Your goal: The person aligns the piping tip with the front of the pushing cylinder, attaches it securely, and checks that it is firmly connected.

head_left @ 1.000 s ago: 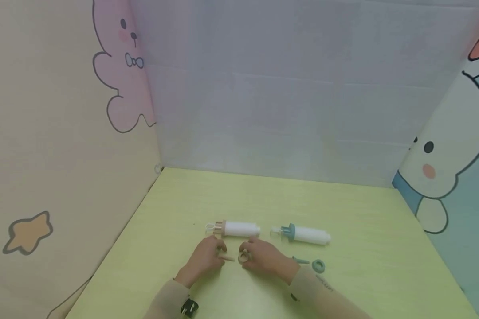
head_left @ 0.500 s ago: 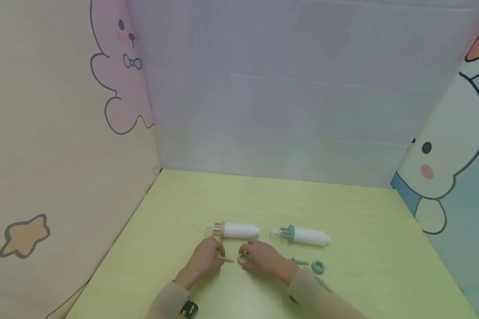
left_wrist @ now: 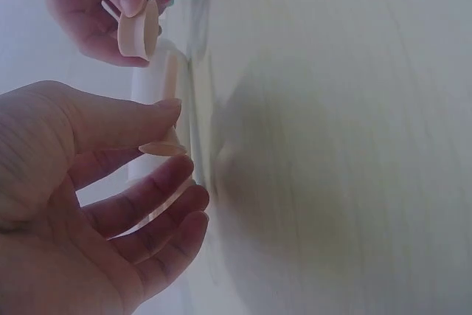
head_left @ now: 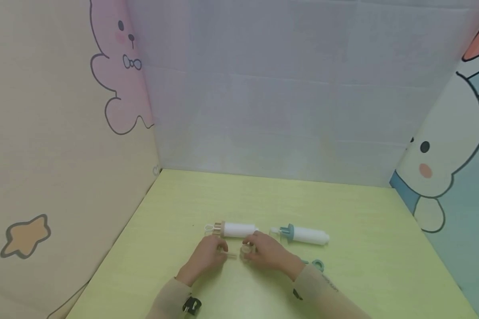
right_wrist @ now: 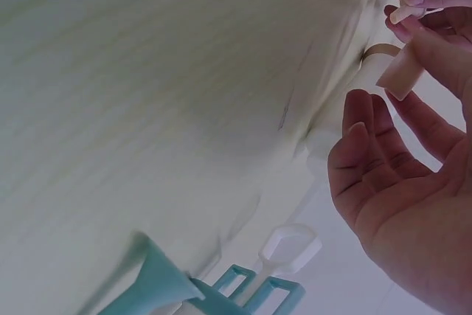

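Note:
My left hand [head_left: 207, 254] pinches a thin beige nozzle [head_left: 232, 255] between thumb and fingertips. In the left wrist view its flat round flange [left_wrist: 162, 150] sits at my fingertips, with the tapered tube pointing away. Facing it across a small gap, my right hand [head_left: 269, 252] holds a short beige ring-shaped cap [head_left: 246, 250] by its rim. The cap [right_wrist: 402, 71] appears tilted in the right wrist view. Just behind both hands lies a white syringe-like tube [head_left: 239, 230] with a beige collar and a looped plunger end. My right fingers overlap its right end in the head view.
To the right, a second white tube [head_left: 309, 235] with a teal collar lies on the yellow table [head_left: 343, 208]. In front of it are a teal ring cap [head_left: 318, 265] and a teal nozzle [head_left: 304, 262], partly behind my right wrist. Fabric walls surround the table.
My right hand has risen slightly and turned the beige cap, whose opening no longer faces the head camera. The left hand has shifted the nozzle a little to the right.

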